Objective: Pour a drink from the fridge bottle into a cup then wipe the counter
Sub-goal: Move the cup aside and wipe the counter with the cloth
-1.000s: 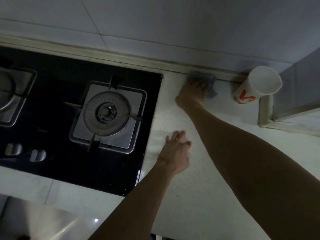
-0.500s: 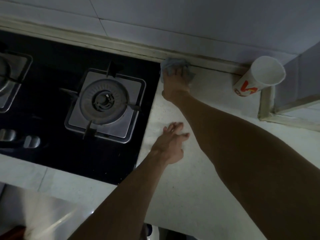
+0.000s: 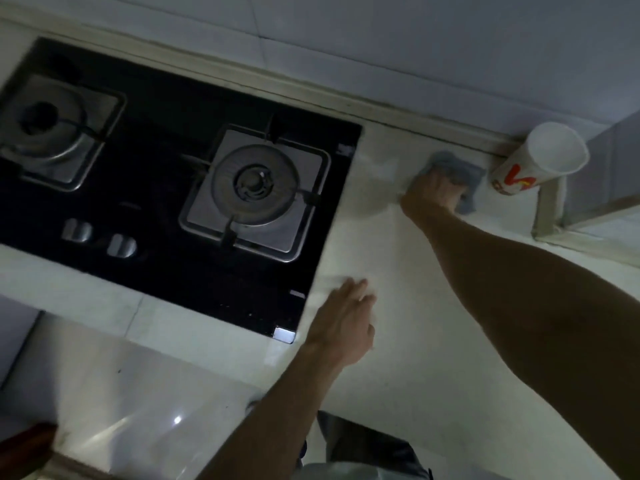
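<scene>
My right hand (image 3: 434, 190) presses a blue-grey cloth (image 3: 460, 171) onto the pale counter (image 3: 433, 323) near the back wall, just left of the cup. The white paper cup (image 3: 540, 161) with red and yellow print stands at the back right corner, its open mouth showing; I cannot tell what is inside. My left hand (image 3: 346, 320) lies flat on the counter beside the hob's right edge, fingers apart and holding nothing. No bottle is in view.
A black glass gas hob (image 3: 166, 216) with two burners and two knobs fills the left. A raised ledge and tiled wall (image 3: 381, 46) run along the back. A tiled corner block (image 3: 588, 216) stands right of the cup. The counter's front edge is below.
My right hand slid the cloth left to the hob's corner, then back right to beside the cup. My left hand stayed flat on the counter.
</scene>
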A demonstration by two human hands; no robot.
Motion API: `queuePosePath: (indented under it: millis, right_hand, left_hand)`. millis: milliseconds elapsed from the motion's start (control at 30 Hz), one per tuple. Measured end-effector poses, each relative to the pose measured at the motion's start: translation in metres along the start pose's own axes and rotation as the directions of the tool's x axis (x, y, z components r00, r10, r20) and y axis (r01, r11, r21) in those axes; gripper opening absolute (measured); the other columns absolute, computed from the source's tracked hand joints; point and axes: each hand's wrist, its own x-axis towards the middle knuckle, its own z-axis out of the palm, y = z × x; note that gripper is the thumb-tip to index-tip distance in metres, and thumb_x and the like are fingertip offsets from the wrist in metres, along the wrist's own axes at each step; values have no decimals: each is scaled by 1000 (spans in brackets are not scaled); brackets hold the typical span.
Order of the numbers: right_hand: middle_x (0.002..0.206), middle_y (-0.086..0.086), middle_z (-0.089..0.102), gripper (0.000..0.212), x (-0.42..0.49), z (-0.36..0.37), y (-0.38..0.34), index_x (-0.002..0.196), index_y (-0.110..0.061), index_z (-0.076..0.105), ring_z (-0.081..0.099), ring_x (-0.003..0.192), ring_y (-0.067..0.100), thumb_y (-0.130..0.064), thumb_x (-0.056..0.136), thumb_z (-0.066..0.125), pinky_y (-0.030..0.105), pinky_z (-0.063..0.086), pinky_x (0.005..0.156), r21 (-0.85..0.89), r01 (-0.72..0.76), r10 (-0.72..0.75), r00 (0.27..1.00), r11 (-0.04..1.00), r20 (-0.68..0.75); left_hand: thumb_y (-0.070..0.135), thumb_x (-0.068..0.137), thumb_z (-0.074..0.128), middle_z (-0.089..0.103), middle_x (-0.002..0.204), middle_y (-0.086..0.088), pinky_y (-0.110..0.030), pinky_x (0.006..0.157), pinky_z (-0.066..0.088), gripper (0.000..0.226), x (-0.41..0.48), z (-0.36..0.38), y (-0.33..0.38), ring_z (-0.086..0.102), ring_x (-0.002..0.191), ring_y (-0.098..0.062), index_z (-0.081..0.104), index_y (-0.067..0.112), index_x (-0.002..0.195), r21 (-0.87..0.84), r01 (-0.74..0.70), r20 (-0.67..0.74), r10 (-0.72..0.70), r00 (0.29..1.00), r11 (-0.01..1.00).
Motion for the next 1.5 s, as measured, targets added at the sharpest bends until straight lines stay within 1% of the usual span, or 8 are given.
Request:
queuePosePath:
  millis: [133, 267, 367, 500, 800, 1033, 1367, 1500]
  right_hand:
    - [135, 20, 51, 46, -5, -23, -46, 132, -2, 52, 45, 128, 37, -25, 93, 53, 48, 35, 107, -4, 18, -17, 992, 1000, 127]
    - [152, 23, 28, 64, -18, -12, -78, 148, -2, 24, 26, 141, 39, -19, 93, 52, 50, 14, 118, 207, 218, -217, 976, 954, -27]
    - [159, 23, 12, 83, -14, -6, -78, 153, -6, 8, 10, 147, 41, -24, 90, 58, 53, 5, 120, 149, 356, -352, 934, 922, -52]
    - [161, 20, 7, 85, -29, 4, -66, 154, -12, 6, 3, 148, 38, -28, 90, 59, 52, 2, 120, 79, 459, -454, 888, 885, -73]
    - [160, 24, 4, 85, -142, 51, -54, 155, -13, 7, 2, 147, 43, -28, 88, 58, 55, 1, 119, -3, 556, -555, 830, 831, -55]
    - [159, 21, 9, 82, -280, 98, -37, 153, -10, 15, 3, 146, 43, -14, 82, 57, 55, -1, 119, 101, 610, -604, 793, 786, -81]
    - [161, 18, -8, 75, -395, 152, -24, 155, -17, 1, -11, 148, 39, -25, 96, 45, 50, -9, 119, 47, 629, -629, 777, 776, -6]
    - [163, 11, -4, 71, -388, 158, 4, 155, -20, 3, -7, 149, 32, -22, 96, 43, 46, -3, 122, 11, 642, -642, 767, 767, -18]
  left_hand:
    - [23, 101, 44, 10, 165, -4, -39, 123, 16, 53, -25, 16, -16, 7, 152, -20, 33, 10, 151, 32, 47, 0, -47, 999, 998]
    - [21, 99, 47, 5, 165, -5, -44, 123, 19, 53, -30, 28, -23, 6, 152, -21, 36, 8, 149, 65, 48, 21, -49, 999, 997]
    - [22, 98, 49, 4, 165, -6, -46, 122, 21, 51, -29, 35, -23, 6, 152, -23, 40, 8, 147, 67, 47, 6, -48, 999, 997]
    - [20, 99, 47, 7, 166, -4, -43, 123, 20, 50, -35, 34, -24, 7, 152, -19, 40, 8, 147, 52, 35, -15, -35, 999, 998]
    - [13, 94, 47, 47, 145, -6, -34, 109, 41, 39, -108, 47, -51, 39, 136, -19, 58, 5, 131, 68, 78, -71, -73, 995, 995]
    - [15, 96, 47, 35, 155, -12, -26, 116, 22, 45, -161, 65, -92, 26, 145, -22, 49, 2, 139, 82, 141, -88, -133, 987, 987]
    - [7, 92, 49, 42, 145, -12, -43, 110, 39, 44, -186, 81, -106, 39, 136, -26, 50, 0, 136, 85, 61, -81, -54, 995, 994]
    - [10, 91, 50, 48, 141, -11, -37, 109, 39, 41, -190, 80, -103, 43, 133, -25, 54, 1, 130, 121, 32, -65, -25, 998, 992]
